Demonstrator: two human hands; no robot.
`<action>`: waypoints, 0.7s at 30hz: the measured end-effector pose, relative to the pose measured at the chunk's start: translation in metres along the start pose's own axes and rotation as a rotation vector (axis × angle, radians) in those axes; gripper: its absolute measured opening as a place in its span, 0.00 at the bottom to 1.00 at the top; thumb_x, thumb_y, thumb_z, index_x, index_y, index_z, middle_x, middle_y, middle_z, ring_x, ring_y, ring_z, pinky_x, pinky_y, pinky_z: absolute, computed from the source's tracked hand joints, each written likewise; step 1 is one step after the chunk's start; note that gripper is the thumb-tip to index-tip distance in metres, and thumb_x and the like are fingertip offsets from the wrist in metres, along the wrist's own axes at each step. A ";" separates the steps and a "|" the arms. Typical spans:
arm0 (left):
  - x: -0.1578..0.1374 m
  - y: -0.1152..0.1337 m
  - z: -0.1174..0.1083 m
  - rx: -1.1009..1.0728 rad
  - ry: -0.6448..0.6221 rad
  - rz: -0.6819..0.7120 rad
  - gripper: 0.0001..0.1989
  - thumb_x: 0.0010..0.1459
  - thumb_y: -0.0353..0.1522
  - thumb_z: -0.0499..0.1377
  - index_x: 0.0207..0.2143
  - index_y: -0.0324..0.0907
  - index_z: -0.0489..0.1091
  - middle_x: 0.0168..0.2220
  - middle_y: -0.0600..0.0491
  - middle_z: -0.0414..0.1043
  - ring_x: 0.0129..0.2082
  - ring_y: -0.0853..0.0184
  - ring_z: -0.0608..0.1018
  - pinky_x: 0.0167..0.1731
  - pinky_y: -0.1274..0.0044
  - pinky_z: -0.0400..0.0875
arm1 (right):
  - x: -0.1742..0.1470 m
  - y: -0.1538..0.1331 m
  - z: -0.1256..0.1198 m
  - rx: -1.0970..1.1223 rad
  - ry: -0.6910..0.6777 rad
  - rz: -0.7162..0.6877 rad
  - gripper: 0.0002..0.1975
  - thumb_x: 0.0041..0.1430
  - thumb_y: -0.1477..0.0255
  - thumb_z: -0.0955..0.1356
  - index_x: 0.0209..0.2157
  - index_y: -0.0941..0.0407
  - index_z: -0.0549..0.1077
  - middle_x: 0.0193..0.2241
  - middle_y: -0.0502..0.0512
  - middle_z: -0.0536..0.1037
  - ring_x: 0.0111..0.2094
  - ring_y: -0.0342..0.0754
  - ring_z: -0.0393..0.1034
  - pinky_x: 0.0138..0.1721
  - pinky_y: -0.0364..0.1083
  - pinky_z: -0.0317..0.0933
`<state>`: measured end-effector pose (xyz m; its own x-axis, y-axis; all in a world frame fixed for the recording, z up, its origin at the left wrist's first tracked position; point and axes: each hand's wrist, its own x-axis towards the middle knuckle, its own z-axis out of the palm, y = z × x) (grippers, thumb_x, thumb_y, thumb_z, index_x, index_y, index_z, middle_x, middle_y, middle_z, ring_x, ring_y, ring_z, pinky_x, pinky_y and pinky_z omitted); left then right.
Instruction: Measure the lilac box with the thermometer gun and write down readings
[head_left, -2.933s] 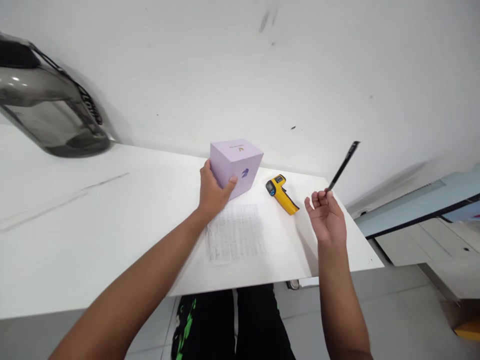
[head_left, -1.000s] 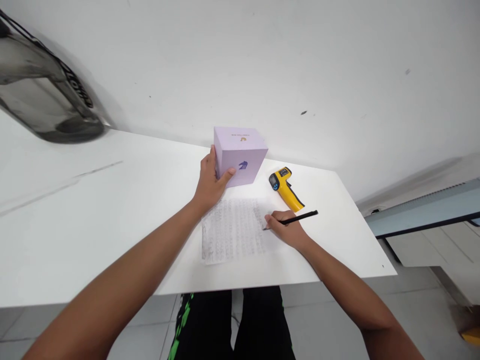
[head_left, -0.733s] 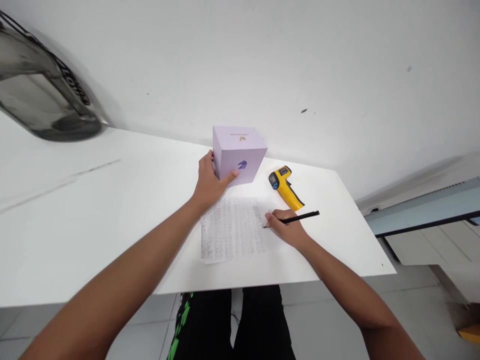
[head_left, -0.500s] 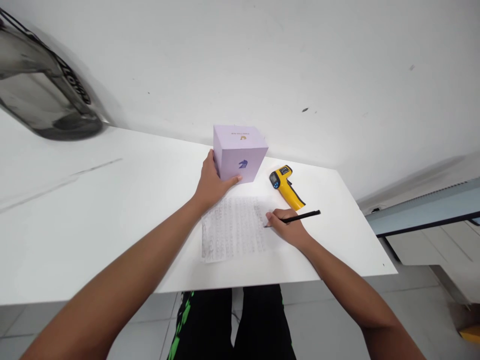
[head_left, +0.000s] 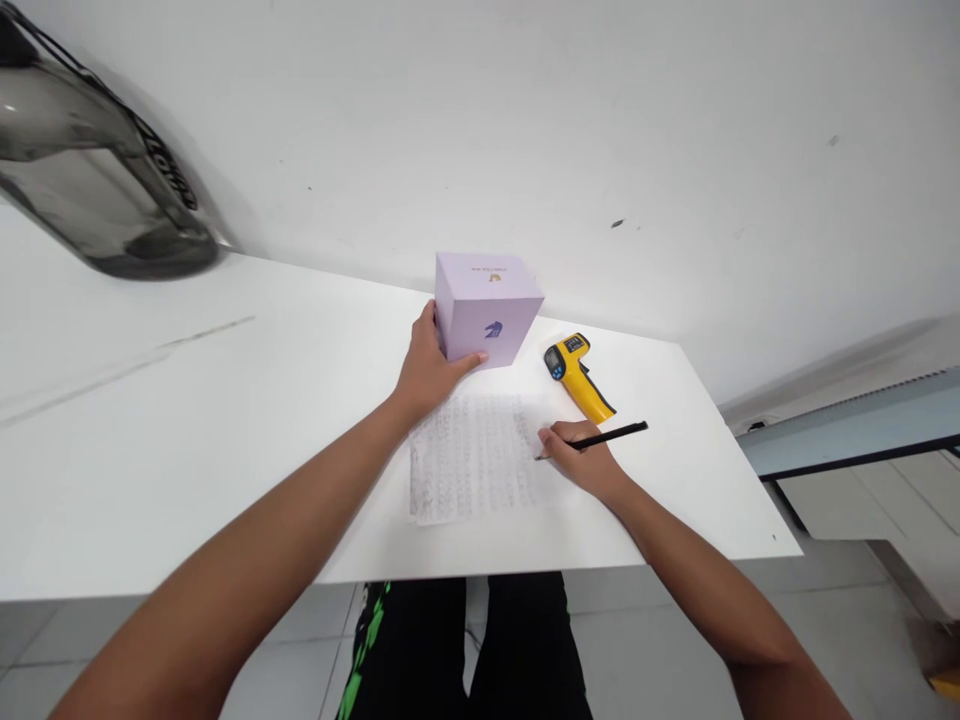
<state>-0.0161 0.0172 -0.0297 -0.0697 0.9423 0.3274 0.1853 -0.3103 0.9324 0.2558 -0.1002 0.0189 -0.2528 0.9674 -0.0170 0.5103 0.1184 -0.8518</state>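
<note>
My left hand (head_left: 433,362) is closed on the lower left corner of a lilac box (head_left: 487,325), thumb across the front face and fingers along the left side, partly hidden. The box stands on the table by the wall, with a dark blue emblem on its front and gold print on top. My right hand (head_left: 581,455) pinches a slim black pen (head_left: 619,433), its tip at the right part of a sheet of paper (head_left: 472,465) covered in faint rows of writing. Just beyond this hand lies a yellow infrared thermometer (head_left: 581,378) with a small display.
A large grey see-through bottle (head_left: 112,190) with a black strap stands at the far left of the white table (head_left: 187,440). The wall (head_left: 525,120) runs behind the table. At the right is a light blue panel (head_left: 862,425) past the table's edge.
The whole view has shifted slightly, so things appear a little further right. Both hands keep their holds, with no clear movement against the box or paper.
</note>
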 end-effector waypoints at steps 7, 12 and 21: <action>-0.001 0.004 -0.002 -0.004 -0.001 0.006 0.60 0.55 0.42 0.82 0.83 0.60 0.56 0.80 0.41 0.62 0.82 0.40 0.66 0.78 0.43 0.68 | 0.000 0.002 -0.002 -0.009 0.253 -0.053 0.30 0.69 0.41 0.70 0.25 0.50 0.78 0.23 0.54 0.77 0.29 0.53 0.73 0.34 0.51 0.70; -0.002 0.008 -0.003 -0.008 0.007 0.009 0.58 0.55 0.47 0.82 0.82 0.62 0.59 0.79 0.43 0.65 0.80 0.37 0.69 0.77 0.43 0.71 | 0.006 0.015 0.000 -0.219 0.322 -0.157 0.18 0.73 0.52 0.72 0.36 0.50 0.82 0.35 0.59 0.84 0.38 0.56 0.78 0.43 0.53 0.75; -0.003 0.022 -0.004 0.019 0.037 0.005 0.55 0.55 0.52 0.81 0.79 0.57 0.64 0.76 0.41 0.71 0.75 0.38 0.76 0.74 0.45 0.76 | 0.012 0.025 0.001 -0.680 0.255 -0.286 0.24 0.80 0.71 0.61 0.68 0.55 0.79 0.56 0.70 0.82 0.51 0.62 0.80 0.47 0.57 0.75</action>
<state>-0.0156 0.0067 -0.0096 -0.1050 0.9354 0.3375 0.2038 -0.3120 0.9280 0.2644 -0.0856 -0.0029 -0.2956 0.8906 0.3456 0.8664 0.4023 -0.2959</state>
